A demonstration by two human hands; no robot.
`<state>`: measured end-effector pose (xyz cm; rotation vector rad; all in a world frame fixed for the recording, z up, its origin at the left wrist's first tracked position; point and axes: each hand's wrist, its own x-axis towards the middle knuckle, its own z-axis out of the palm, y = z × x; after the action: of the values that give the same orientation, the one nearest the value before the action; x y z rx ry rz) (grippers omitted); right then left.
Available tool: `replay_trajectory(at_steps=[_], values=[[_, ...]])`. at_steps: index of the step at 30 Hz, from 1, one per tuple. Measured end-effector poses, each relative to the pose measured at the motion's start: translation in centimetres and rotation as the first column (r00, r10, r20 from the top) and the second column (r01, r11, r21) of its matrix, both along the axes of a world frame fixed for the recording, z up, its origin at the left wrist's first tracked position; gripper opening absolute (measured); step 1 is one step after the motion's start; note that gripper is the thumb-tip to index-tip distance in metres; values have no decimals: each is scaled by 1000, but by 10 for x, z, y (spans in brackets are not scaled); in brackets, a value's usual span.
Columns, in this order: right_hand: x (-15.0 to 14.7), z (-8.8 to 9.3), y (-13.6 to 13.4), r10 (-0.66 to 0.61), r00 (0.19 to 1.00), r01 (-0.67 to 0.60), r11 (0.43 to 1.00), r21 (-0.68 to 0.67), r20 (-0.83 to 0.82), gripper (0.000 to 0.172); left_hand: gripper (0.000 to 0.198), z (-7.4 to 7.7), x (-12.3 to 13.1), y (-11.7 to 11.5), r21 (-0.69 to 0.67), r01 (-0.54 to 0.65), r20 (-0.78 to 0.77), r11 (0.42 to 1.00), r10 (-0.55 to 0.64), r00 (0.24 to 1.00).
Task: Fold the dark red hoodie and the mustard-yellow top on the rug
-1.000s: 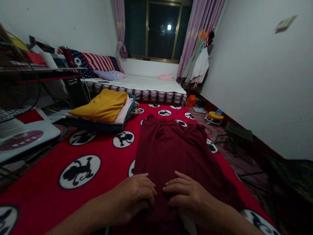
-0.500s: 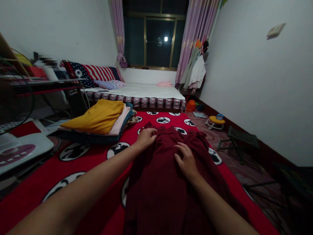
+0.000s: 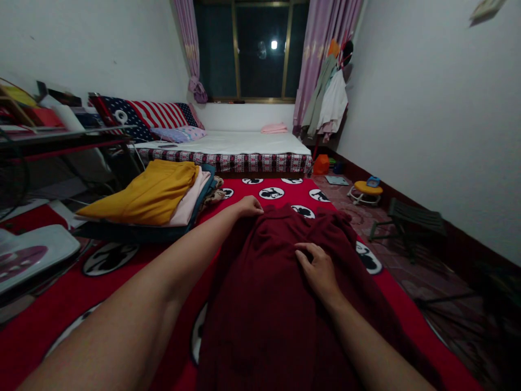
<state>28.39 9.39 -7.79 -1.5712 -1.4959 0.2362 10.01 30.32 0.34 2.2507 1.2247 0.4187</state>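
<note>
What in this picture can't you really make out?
All in the head view:
- Whether the left hand pinches the garment or only presses it: its fingers curl out of sight.
- The garment's near end, cut off by the bottom edge.
- Lower layers of the stack, covered by its yellow top piece.
- The lower right corner, too dark.
- The item on the stool, too small.

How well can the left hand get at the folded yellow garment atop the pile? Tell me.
Probably yes: the left hand rests on the dark red garment's far edge, and only bare red patterned blanket lies between it and the folded yellow garment.
</note>
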Motion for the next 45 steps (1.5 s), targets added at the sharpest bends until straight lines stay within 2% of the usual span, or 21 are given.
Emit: replay_trajectory(at_steps=[2,4,7,10,13,14,16,18,19,21,24,27,29,31,34,37,39,40,43,45], values=[[0,3,-3,-77,994,77,997,-8,-83,21,16,1,-7,0,15,-55,36,998,54,998],[-1,5,-6,-208,971,205,978,-43,-118,17,20,-1,-13,1,40,-118,70,992,115,991],[-1,7,-10,-361,932,356,928,-114,-31,13,21,-8,-16,1,83,-183,103,980,175,979],[-1,9,-13,-339,931,351,934,-67,137,12,15,-15,-10,-7,158,-213,132,964,193,972],[-3,12,-16,-280,921,251,959,134,272,20,25,-18,-5,-31,267,-243,190,932,197,962],[-4,13,-17,-241,923,192,964,184,299,23,28,-20,-6,-41,308,-198,197,930,142,970],[-8,13,-17,-92,930,28,983,180,357,28,35,-26,-13,-63,372,54,109,926,-102,989],[-10,12,-15,101,900,-135,990,50,423,33,44,-36,-26,-81,346,341,-84,874,-333,939],[-11,10,-14,173,878,-178,984,-30,446,34,48,-42,-33,-87,307,411,-178,858,-372,911],[-10,6,-11,243,854,-199,970,-142,460,36,52,-54,-49,-98,251,384,-301,889,-305,903],[-7,2,-10,248,879,-202,967,-153,407,34,52,-63,-71,-115,222,310,-347,924,-222,911],[-7,4,-23,226,926,-206,974,-96,301,30,51,-60,-94,-149,166,374,-311,912,-312,898],[-12,13,-42,273,930,-260,962,-85,245,31,53,-55,-111,-179,118,447,-259,886,-408,876],[-19,27,-70,421,877,-405,907,-116,233,42,55,-49,-131,-209,68,494,-186,867,-475,860],[-31,52,-116,673,687,-622,740,-255,274,63,63,-45,-159,-250,-8,512,-74,859,-511,856],[-42,68,-147,794,506,-676,608,-417,338,74,84,-47,-172,-280,-9,499,-14,866,-500,866],[-48,67,-155,814,420,-677,576,-458,402,72,84,-50,-172,-295,39,463,6,885,-464,886],[-51,64,-156,806,397,-676,580,-454,439,66,78,-51,-170,-301,65,439,18,896,-441,897],[-57,53,-152,773,374,-687,603,-407,513,37,56,-51,-162,-310,132,379,78,916,-390,917],[-61,52,-151,786,365,-713,581,-393,499,23,51,-44,-159,-312,154,371,112,916,-389,914]])
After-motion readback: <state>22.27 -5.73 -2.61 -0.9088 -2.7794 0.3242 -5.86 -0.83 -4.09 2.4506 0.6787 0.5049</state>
